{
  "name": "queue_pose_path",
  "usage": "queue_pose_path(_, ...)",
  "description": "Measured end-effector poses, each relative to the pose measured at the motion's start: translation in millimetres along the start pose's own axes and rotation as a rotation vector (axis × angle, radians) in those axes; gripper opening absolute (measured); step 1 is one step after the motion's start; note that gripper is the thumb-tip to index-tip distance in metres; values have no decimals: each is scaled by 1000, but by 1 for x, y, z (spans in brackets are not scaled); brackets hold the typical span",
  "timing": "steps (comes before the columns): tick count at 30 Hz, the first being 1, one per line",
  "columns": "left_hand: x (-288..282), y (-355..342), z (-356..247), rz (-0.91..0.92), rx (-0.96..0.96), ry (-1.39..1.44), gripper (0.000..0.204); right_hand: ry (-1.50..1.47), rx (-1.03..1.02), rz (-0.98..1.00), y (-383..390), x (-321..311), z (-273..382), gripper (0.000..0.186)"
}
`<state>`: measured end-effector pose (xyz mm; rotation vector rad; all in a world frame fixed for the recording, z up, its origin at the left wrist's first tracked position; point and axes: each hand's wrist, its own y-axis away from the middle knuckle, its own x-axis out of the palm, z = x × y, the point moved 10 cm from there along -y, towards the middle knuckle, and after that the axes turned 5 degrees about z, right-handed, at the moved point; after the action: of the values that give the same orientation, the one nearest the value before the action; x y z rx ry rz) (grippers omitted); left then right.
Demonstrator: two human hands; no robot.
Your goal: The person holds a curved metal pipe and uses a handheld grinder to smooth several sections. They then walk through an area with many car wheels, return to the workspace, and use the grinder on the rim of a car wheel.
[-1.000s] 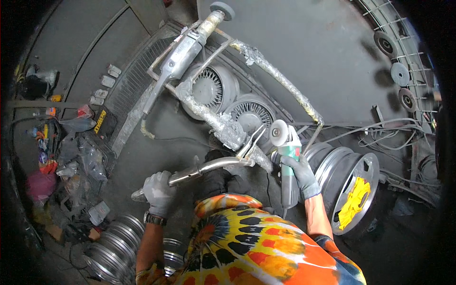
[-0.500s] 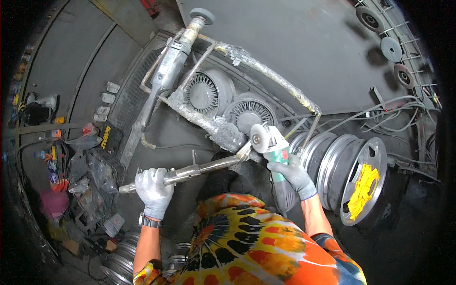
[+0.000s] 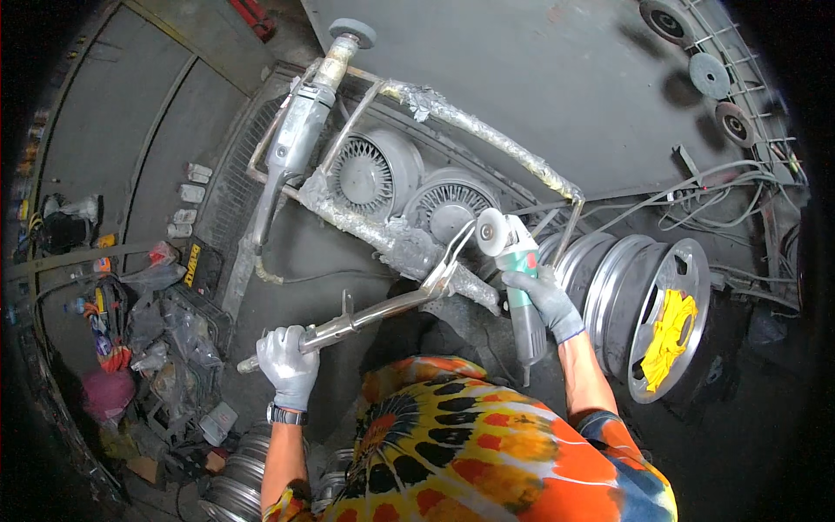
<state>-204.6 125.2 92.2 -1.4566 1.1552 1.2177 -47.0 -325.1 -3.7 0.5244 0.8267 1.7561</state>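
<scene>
My left hand (image 3: pixel 289 365), in a grey work glove, is wrapped round the left end of a shiny metal tube (image 3: pixel 365 315). That tube slants up to the right and ends in a forked tip beside a wrapped bar of the stand. In my gloved right hand (image 3: pixel 546 300) is a green and grey angle grinder (image 3: pixel 526 322), gripped round its body. Its pale round disc (image 3: pixel 493 231) points up, close to the fork but apart from it. A larger grey grinder (image 3: pixel 300 130) with a round wheel rests on the padded metal frame (image 3: pixel 409 244) ahead of me.
Several alloy wheel rims (image 3: pixel 609 304) lie stacked at the right, a yellow cloth (image 3: pixel 671 335) on the outer one. Two spoked wheels (image 3: pixel 370 174) sit behind the frame. Bags and tools crowd the left (image 3: pixel 178 326). Cables (image 3: pixel 731 196) and abrasive discs (image 3: pixel 710 76) hang at the right wall.
The tube has shifted right, its fork now raised and more visible. The grinder has moved slightly right and its disc has come away from the tube's end. Both hands keep their grip.
</scene>
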Motion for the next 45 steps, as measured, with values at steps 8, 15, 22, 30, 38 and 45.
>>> queue_pose_path(8,2,25,-3,50,-93,24,22,-180,128,89,18,31,-16,40)
queue_pose_path(15,-22,38,-24,63,-103,86,17,-160,225,137,20,44,-28,50)
queue_pose_path(22,-12,35,-17,145,-134,28,18,-118,78,99,-4,28,-13,43)
queue_pose_path(30,-8,27,-10,109,-127,98,17,191,-11,173,-6,24,1,46)
queue_pose_path(38,2,14,3,130,-114,103,15,248,-93,118,-26,6,18,43)
queue_pose_path(45,30,1,24,249,-147,151,16,344,-96,190,-31,14,14,47)
